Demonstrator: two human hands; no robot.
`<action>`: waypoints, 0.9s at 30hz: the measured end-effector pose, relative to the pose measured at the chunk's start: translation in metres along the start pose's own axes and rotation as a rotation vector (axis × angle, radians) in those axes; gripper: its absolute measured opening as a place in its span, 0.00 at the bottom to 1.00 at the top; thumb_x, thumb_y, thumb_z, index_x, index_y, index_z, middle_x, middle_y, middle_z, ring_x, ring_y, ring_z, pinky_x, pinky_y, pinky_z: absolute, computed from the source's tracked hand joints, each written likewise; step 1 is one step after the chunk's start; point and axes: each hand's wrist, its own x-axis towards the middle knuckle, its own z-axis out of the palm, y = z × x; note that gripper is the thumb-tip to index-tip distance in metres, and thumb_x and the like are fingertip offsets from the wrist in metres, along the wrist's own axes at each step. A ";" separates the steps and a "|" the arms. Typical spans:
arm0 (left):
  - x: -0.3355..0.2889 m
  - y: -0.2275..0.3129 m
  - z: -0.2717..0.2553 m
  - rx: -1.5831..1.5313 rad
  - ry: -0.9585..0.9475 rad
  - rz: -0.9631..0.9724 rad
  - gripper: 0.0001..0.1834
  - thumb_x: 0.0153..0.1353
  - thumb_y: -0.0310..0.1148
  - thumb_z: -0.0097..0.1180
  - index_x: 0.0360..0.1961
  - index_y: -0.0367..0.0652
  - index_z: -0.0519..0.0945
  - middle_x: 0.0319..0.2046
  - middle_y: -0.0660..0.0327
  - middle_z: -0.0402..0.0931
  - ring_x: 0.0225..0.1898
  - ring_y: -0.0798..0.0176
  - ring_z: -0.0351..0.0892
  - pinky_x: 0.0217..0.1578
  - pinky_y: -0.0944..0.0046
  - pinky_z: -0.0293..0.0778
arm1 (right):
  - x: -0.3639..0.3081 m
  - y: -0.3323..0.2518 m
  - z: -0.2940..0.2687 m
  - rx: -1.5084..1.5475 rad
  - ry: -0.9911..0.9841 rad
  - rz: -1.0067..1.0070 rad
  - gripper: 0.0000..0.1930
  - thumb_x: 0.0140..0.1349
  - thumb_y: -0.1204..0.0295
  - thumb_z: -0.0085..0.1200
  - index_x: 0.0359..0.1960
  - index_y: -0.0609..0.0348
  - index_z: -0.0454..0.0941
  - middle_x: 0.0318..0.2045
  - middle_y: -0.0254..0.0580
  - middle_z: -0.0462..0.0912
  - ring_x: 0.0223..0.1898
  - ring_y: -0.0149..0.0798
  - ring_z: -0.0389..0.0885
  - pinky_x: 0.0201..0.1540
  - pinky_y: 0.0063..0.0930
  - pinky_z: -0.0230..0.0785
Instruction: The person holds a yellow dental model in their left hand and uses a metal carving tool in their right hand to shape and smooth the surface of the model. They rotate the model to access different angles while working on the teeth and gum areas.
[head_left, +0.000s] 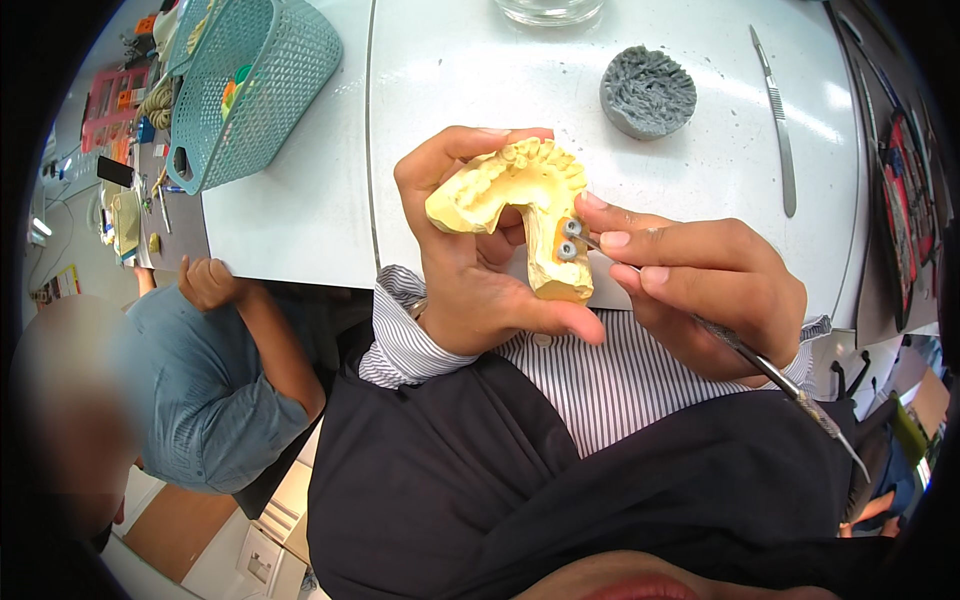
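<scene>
A yellow teeth model [520,205] is gripped in the left hand [470,270] at the middle of the frame. A thin metal tool [770,370] is pinched by the closed right hand [710,290], its tip touching the model. A grey lump [648,92] lies on the white bench [300,200] at the top.

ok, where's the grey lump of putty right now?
In the head view the grey putty lump sits on the white table, upper right of centre, beyond the yellow dental cast and left of a long metal tool.
</scene>
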 end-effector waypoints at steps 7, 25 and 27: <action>-0.001 0.000 0.000 0.031 0.006 -0.006 0.60 0.23 0.46 0.76 0.55 0.40 0.49 0.51 0.53 0.57 0.50 0.62 0.69 0.47 0.66 0.75 | 0.002 0.003 0.000 -0.021 -0.006 -0.048 0.13 0.52 0.87 0.53 0.38 0.64 0.68 0.36 0.51 0.76 0.44 0.56 0.77 0.46 0.37 0.76; 0.000 0.000 0.001 0.086 0.015 0.027 0.60 0.21 0.47 0.76 0.55 0.41 0.51 0.50 0.53 0.58 0.50 0.60 0.68 0.47 0.65 0.74 | 0.000 0.005 0.003 0.014 0.033 -0.035 0.10 0.53 0.87 0.53 0.36 0.65 0.68 0.35 0.52 0.76 0.42 0.53 0.79 0.46 0.39 0.76; -0.001 0.000 0.001 0.112 0.018 0.024 0.60 0.21 0.47 0.76 0.55 0.41 0.50 0.50 0.53 0.58 0.50 0.60 0.68 0.47 0.65 0.74 | 0.001 0.004 0.004 0.003 0.045 -0.029 0.10 0.53 0.87 0.53 0.35 0.65 0.68 0.34 0.52 0.76 0.42 0.53 0.79 0.46 0.40 0.76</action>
